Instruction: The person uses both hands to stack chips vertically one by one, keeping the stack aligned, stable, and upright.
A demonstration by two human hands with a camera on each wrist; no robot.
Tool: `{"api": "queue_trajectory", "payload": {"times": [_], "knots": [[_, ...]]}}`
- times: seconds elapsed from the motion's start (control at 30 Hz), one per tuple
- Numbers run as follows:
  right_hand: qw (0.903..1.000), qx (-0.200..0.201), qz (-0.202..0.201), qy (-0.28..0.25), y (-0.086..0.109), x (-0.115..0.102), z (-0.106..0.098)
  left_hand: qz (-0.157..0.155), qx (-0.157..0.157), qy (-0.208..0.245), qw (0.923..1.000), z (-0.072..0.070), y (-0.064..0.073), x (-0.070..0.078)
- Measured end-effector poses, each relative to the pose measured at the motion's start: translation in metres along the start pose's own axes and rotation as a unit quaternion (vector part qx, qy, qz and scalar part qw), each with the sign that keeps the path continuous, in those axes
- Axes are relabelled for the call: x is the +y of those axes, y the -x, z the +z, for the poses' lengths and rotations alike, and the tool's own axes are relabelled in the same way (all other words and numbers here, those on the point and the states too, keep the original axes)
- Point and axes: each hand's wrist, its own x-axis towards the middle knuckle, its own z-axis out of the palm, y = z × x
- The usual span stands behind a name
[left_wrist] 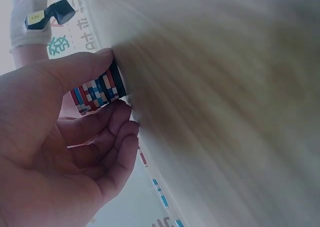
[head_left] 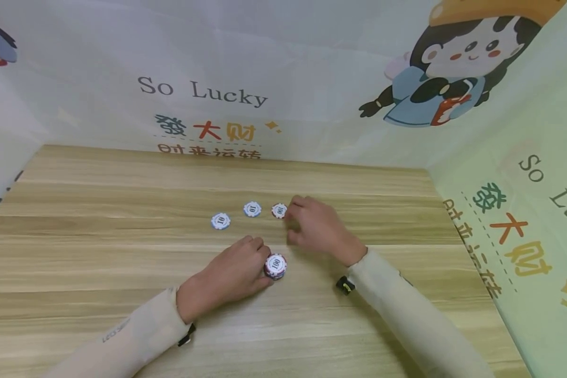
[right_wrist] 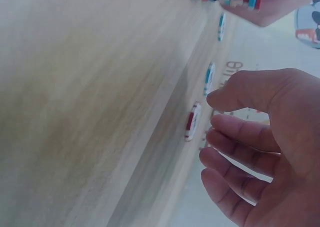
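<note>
A stack of poker chips (head_left: pixel 276 265), topped by a chip marked 100, stands on the wooden table. My left hand (head_left: pixel 236 270) holds it from the left side, thumb and fingers curled about it. From the left wrist, the stack (left_wrist: pixel 97 92) shows red, blue, white and dark edges. Beyond it lies a single red-and-white chip marked 100 (head_left: pixel 279 211). Right beside that chip is my right hand (head_left: pixel 318 227), fingers loosely bent. In the right wrist view, nothing sits between the thumb and fingers of the right hand (right_wrist: pixel 265 142).
Two blue-and-white chips marked 10 lie flat to the left, one nearer (head_left: pixel 220 221) and one farther (head_left: pixel 252 209). A printed cloth (head_left: pixel 312 115) hangs behind the table (head_left: pixel 113 252) and along its sides. Dark bands circle both sleeves at the wrists.
</note>
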Motion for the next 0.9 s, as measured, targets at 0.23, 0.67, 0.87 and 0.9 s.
{"api": "queue_trajectory", "payload": {"times": [0.23, 0.67, 0.87, 0.9], "knots": [[0.9998, 0.004, 0.021, -0.002, -0.013, 0.009, 0.002, -0.001, 0.004, 0.003, 1.0, 0.001, 0.0, 0.001], [0.9991, -0.02, 0.036, 0.001, -0.035, 0.011, 0.003, 0.002, 0.009, -0.009, 0.9999, 0.001, 0.002, 0.002], [0.998, -0.04, 0.05, -0.005, -0.04, 0.01, 0.003, 0.005, 0.011, -0.011, 0.9999, 0.002, 0.002, 0.002], [0.9979, -0.041, 0.051, -0.006, -0.041, 0.01, 0.003, 0.005, 0.011, -0.011, 0.9999, 0.002, 0.002, 0.001]]}}
